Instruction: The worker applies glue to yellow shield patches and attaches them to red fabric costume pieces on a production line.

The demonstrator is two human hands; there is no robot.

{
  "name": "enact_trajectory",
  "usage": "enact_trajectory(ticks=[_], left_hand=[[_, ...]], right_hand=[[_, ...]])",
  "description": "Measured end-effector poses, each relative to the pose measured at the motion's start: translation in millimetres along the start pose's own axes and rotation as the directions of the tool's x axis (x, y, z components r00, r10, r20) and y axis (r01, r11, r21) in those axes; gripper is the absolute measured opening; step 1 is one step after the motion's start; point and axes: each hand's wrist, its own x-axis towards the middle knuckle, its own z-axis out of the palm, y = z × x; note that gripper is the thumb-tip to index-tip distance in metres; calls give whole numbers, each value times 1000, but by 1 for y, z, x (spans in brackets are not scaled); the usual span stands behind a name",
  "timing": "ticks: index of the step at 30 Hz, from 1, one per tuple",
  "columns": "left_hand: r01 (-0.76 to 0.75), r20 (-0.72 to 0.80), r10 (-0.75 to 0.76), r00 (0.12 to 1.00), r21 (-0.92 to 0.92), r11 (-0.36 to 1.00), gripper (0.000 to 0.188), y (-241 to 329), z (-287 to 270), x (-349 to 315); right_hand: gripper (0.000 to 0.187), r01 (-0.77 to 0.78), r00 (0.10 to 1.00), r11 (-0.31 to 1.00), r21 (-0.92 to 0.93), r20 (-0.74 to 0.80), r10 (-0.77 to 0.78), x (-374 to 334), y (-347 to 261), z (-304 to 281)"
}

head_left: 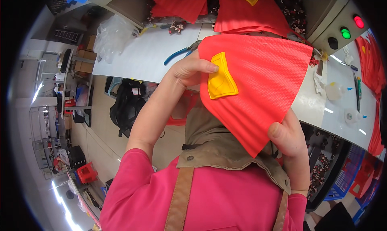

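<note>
Between my hands I hold up a small red doll cape (262, 73), ribbed and fan-shaped, of a soft rubbery look. A yellow bow-like piece (223, 83) sits at its narrow left end. My left hand (191, 69) is closed on that end, its thumb pressing the yellow piece and its fingers hidden behind. At the lower right edge my right hand (287, 134) grips the cape, thumb in front, other fingers out of sight. Blue-handled pliers (177, 55) lie on the white table just beyond my left hand.
More red capes (250, 17) lie beyond, over many small dark figures (288, 7). A machine panel with red and green buttons (345, 32) stands at right. Needle-tipped bottles (333, 91) rest on the right-hand table. A clear plastic bag (113, 37) lies far left on the worktable (133, 63).
</note>
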Motion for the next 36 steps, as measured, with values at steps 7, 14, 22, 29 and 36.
enact_trajectory(ticks=[7, 14, 22, 29, 36], left_hand=[[-3, 13, 3, 1000, -4, 1000, 75, -3, -2, 2], [2, 42, 0, 999, -56, 998, 71, -6, -7, 6], [43, -71, -43, 997, 6, 999, 59, -7, -5, 6], [217, -159, -215, 964, -7, 976, 38, 9, 6, -4], [215, -180, -210, 961, 14, 976, 37, 9, 3, -11]], right_hand=[[78, 12, 1000, 1000, -6, -13, -12, -2, 1, 2], [80, 18, 1000, 999, -28, -5, -18, 0, 3, 3], [67, 105, 990, 968, 229, -119, -79, 4, 17, -4], [36, 127, 992, 682, 720, -74, -106, 8, 24, -16], [33, 169, 986, 654, 737, -132, -106, 13, 18, -8]])
